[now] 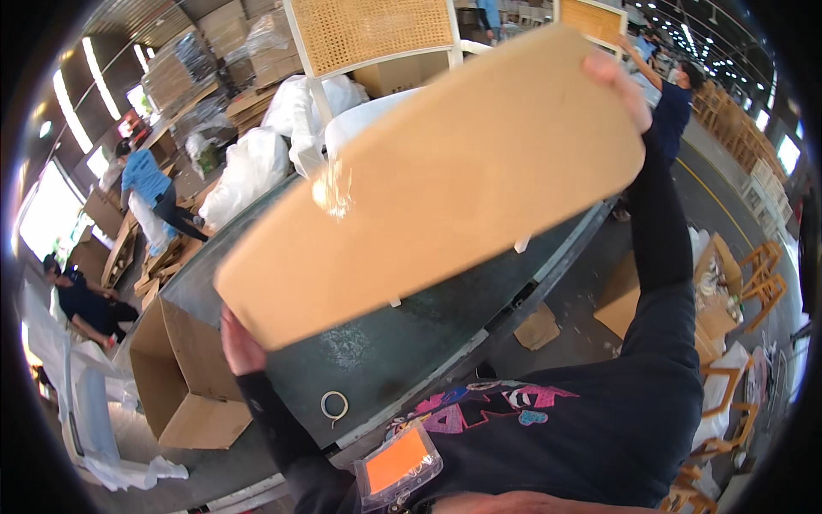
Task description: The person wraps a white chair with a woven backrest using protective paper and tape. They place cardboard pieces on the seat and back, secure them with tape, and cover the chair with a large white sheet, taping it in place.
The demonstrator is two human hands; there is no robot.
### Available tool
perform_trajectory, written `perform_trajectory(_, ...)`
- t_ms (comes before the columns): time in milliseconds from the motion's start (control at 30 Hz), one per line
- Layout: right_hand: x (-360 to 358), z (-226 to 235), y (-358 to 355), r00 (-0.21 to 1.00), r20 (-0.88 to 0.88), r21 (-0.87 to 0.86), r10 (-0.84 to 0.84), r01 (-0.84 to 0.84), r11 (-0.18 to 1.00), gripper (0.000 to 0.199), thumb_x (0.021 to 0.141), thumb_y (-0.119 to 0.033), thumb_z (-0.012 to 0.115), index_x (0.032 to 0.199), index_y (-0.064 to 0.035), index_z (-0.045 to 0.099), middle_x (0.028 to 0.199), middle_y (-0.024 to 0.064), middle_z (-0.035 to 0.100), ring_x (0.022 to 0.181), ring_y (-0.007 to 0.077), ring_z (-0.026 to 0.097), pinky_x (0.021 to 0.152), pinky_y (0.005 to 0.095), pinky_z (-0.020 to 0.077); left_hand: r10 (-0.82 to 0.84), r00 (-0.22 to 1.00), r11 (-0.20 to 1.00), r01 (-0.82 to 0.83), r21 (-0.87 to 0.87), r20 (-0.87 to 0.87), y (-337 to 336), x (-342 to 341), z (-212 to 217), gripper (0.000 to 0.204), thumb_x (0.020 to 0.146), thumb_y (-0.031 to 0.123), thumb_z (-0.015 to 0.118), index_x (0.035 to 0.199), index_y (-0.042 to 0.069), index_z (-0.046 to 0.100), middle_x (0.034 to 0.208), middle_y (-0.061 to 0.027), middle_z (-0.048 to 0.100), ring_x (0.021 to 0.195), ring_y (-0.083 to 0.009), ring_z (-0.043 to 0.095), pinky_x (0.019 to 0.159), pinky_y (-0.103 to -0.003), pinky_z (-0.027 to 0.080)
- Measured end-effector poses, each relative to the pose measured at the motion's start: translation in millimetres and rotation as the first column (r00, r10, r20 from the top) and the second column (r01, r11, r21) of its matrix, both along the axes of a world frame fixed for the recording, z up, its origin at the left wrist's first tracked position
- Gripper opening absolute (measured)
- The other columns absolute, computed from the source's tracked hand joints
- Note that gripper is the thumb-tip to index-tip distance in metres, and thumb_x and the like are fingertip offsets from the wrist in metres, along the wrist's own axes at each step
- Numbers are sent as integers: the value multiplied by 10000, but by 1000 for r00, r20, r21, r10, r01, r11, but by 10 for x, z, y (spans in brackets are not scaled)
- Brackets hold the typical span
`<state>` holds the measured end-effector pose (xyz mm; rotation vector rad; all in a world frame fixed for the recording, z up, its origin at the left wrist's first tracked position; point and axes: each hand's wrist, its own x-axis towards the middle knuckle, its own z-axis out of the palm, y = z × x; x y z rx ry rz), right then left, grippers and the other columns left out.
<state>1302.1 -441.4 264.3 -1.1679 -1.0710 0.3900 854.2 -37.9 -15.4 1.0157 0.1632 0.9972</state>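
Both my hands hold a large flat tan panel [428,188] with rounded corners, raised and tilted over a dark green work surface [368,351]. It looks like cardboard or fibreboard; I cannot tell which. At its lower left end my left hand [242,343] grips the edge, the fingers partly hidden behind it. My right hand [621,90] is closed round the upper right end. Beyond the panel stands a white frame with a woven cane back [372,36], its lower part hidden. Small white pieces show below the panel's lower edge.
A roll of tape [335,406] lies on the surface near me, right of an open cardboard box [184,377]. White plastic wrapping [248,176] is heaped beyond. A co-worker [672,103] at the far right touches another cane frame [592,21]. Wooden chair frames [762,278] stand at right.
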Motion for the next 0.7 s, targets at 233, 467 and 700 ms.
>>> perform_trajectory(233, 2240, 852, 132, 979, 154, -170, -133, 159, 973, 477, 904, -450, 619, 1168, -53, 634, 982, 43, 702, 808, 101, 679, 698, 231, 539, 179, 940, 973, -126, 193, -292, 392, 1272, 2756, 246, 965, 282, 545, 1118, 96, 596, 1035, -49, 655, 960, -174, 639, 725, -342, 534)
perform_trajectory(467, 3587, 119, 705, 914, 325, -478, -244, 381, 792, 643, 779, -575, 707, 1022, 21, 707, 925, 99, 708, 809, 175, 667, 753, 289, 504, 423, 645, 904, -249, 349, -636, 434, 2402, 2597, 233, 910, 349, 590, 1005, 137, 607, 882, -22, 608, 790, -179, 579, 611, -380, 464)
perform_trajectory(700, 3832, -534, 935, 972, 172, -566, -162, 232, 791, 534, 872, -499, 646, 1017, 12, 708, 931, 92, 702, 783, 136, 648, 713, 277, 491, 358, 502, 923, -317, 218, -788, 269, 2578, 2462, 264, 920, 367, 558, 963, 112, 607, 820, -36, 599, 639, -173, 535, 559, -365, 438)
